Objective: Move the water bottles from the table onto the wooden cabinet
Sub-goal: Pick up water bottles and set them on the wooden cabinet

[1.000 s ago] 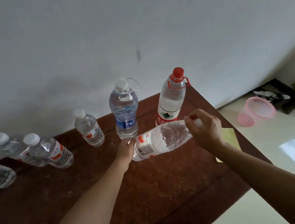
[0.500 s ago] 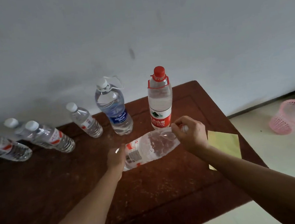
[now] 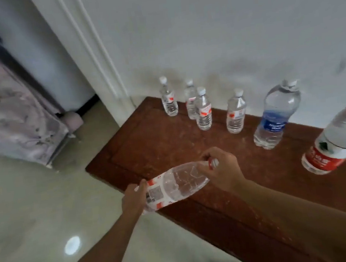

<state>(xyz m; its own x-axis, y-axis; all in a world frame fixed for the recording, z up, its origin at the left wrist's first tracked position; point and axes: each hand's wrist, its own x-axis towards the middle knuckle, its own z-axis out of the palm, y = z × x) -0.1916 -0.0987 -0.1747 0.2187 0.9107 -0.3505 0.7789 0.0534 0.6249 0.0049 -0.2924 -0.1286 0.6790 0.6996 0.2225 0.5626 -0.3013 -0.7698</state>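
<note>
The crumpled water bottle [image 3: 175, 186] lies sideways in the air between my hands, over the near left edge of the wooden bench [image 3: 158, 145]. My left hand [image 3: 133, 200] is wrapped round its labelled base at about eight o'clock; my right hand [image 3: 222, 170] is closed round its neck and cap at two o'clock. Beyond, from twelve to one o'clock, four small bottles [image 3: 203, 111] stand upright near the wall. A blue-labelled bottle [image 3: 274, 117] stands at two o'clock, a big red-labelled bottle [image 3: 337, 140] at three.
</note>
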